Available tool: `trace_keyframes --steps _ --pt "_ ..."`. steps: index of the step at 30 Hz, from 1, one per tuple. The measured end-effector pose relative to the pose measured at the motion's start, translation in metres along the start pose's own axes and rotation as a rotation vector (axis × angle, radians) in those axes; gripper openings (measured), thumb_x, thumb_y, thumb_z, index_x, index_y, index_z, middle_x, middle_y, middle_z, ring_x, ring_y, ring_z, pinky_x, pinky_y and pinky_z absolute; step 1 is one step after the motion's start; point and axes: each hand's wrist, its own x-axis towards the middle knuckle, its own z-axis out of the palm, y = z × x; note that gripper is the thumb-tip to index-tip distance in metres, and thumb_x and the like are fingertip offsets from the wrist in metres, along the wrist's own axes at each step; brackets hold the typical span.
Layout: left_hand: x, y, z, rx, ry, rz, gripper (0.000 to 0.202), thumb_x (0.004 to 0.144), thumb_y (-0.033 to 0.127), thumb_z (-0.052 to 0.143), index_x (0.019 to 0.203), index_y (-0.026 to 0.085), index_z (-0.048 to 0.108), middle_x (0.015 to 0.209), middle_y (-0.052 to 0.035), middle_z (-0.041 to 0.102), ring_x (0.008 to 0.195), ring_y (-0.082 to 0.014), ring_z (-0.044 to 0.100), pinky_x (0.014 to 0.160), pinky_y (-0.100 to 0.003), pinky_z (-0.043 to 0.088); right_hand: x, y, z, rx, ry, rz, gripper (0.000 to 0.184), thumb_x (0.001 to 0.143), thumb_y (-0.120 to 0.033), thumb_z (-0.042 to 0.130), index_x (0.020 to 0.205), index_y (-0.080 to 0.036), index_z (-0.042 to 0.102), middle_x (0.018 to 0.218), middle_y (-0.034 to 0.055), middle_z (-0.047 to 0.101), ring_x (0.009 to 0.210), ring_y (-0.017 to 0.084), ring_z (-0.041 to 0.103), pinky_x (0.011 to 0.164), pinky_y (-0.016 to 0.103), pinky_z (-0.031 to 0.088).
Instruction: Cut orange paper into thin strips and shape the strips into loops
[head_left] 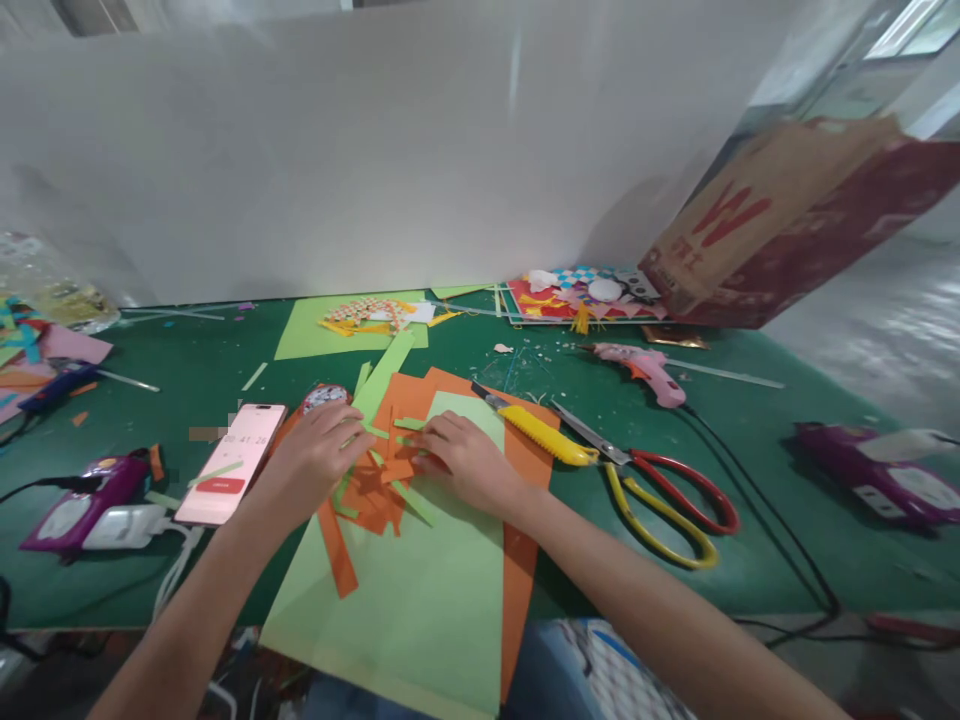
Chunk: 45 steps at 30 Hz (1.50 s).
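Observation:
My left hand point(324, 448) is closed, fingertips pinched on a thin green paper strip point(377, 431). To its right my right hand point(466, 462) is curled, its fingers closed at the end of another short green strip point(407, 424). Between and below the hands lies a loose heap of orange paper strips point(375, 500) mixed with green ones. Under the heap is a light green paper sheet point(420, 610), on top of an orange sheet point(523, 570). One longer orange strip point(339, 555) slants toward me. My fingers partly hide what they hold.
Right of the sheets lie a yellow utility knife point(547, 434) and red-and-yellow-handled scissors point(619, 455). Beyond them is a pink glue gun point(645, 370) with its cord. A phone point(234, 465) and purple power strip point(94, 500) sit left. A paper bag point(787, 220) stands back right.

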Motion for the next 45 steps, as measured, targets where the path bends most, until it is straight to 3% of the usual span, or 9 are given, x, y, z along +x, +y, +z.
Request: trace_keyframes --steps 6,13,16,18,20,23,27,32,45 --pt "0.008 -0.009 -0.02 -0.015 0.185 -0.126 0.029 0.088 0.015 0.042 0.097 0.023 0.068 0.093 -0.0051 0.074 0.088 -0.0218 0.067 0.09 -0.039 0.048 -0.002 0.0 -0.002 0.021 -0.02 0.006 0.018 0.089 -0.021 0.053 0.091 -0.015 0.07 0.088 0.01 0.063 0.087 0.021 0.053 0.075 0.033 0.042" --pt "0.028 0.005 -0.033 -0.086 0.497 -0.412 0.013 0.083 0.02 0.057 0.085 0.025 0.07 0.084 -0.0014 0.074 0.078 -0.0189 0.069 0.071 -0.029 0.053 0.0 0.001 -0.005 0.102 -0.02 0.052 0.02 0.088 -0.015 0.051 0.084 -0.014 0.071 0.085 0.0113 0.062 0.087 0.022 0.053 0.077 0.036 0.042" --pt "0.041 0.01 -0.029 -0.34 0.698 -0.57 0.007 0.08 0.021 0.062 0.083 0.023 0.068 0.077 0.0003 0.071 0.069 -0.0144 0.068 0.068 -0.026 0.054 0.0 0.0 -0.006 0.185 0.005 0.101 0.018 0.085 -0.013 0.052 0.089 -0.013 0.07 0.086 0.0119 0.063 0.089 0.024 0.054 0.079 0.038 0.043" --pt "0.049 0.011 -0.022 -0.566 0.737 -0.685 0.006 0.075 0.023 0.067 0.081 0.021 0.066 0.075 0.0008 0.07 0.066 -0.0138 0.068 0.065 -0.024 0.055 0.001 0.0 -0.007 0.259 0.037 0.15 0.019 0.084 -0.012 0.052 0.09 -0.013 0.069 0.087 0.0123 0.064 0.091 0.024 0.055 0.081 0.038 0.043" --pt "0.056 0.012 -0.011 -0.772 0.637 -0.755 0.007 0.075 0.025 0.066 0.081 0.02 0.065 0.074 0.0004 0.069 0.064 -0.0142 0.068 0.063 -0.024 0.054 0.003 0.001 -0.009 0.348 0.084 0.225 0.021 0.085 -0.013 0.048 0.093 -0.013 0.068 0.089 0.0123 0.065 0.09 0.022 0.057 0.079 0.036 0.045" --pt "0.062 0.017 0.01 -0.984 0.333 -0.754 0.011 0.075 0.028 0.067 0.078 0.018 0.064 0.069 0.0007 0.068 0.065 -0.0139 0.067 0.069 -0.024 0.053 0.005 0.005 -0.013 0.504 0.145 0.354 0.026 0.086 -0.019 0.047 0.107 -0.013 0.062 0.085 0.0087 0.066 0.077 0.017 0.06 0.068 0.03 0.048" --pt "0.062 0.028 0.034 -1.098 0.175 -0.703 0.014 0.073 0.03 0.068 0.077 0.017 0.066 0.072 -0.0012 0.07 0.065 -0.0144 0.067 0.066 -0.023 0.053 0.008 0.007 -0.019 0.746 0.178 0.465 0.029 0.083 -0.036 0.052 0.101 -0.015 0.062 0.072 0.0025 0.065 0.064 0.013 0.059 0.057 0.025 0.046" --pt "0.057 0.033 0.048 -1.212 0.09 -0.666 0.019 0.074 0.034 0.067 0.077 0.016 0.064 0.073 -0.0023 0.07 0.062 -0.0147 0.066 0.065 -0.025 0.054 0.008 0.009 -0.023 0.93 0.199 0.532 0.029 0.081 -0.04 0.052 0.067 -0.017 0.061 0.061 0.0012 0.06 0.057 0.011 0.052 0.054 0.024 0.041" --pt "0.057 0.034 0.044 -1.333 -0.092 -0.774 0.02 0.07 0.035 0.069 0.068 0.016 0.065 0.063 0.0001 0.066 0.058 -0.0129 0.062 0.068 -0.026 0.051 0.008 0.013 -0.023 1.111 0.244 0.642 0.025 0.066 -0.04 0.069 0.06 -0.018 0.06 0.056 -0.0023 0.055 0.053 0.009 0.045 0.053 0.025 0.036"
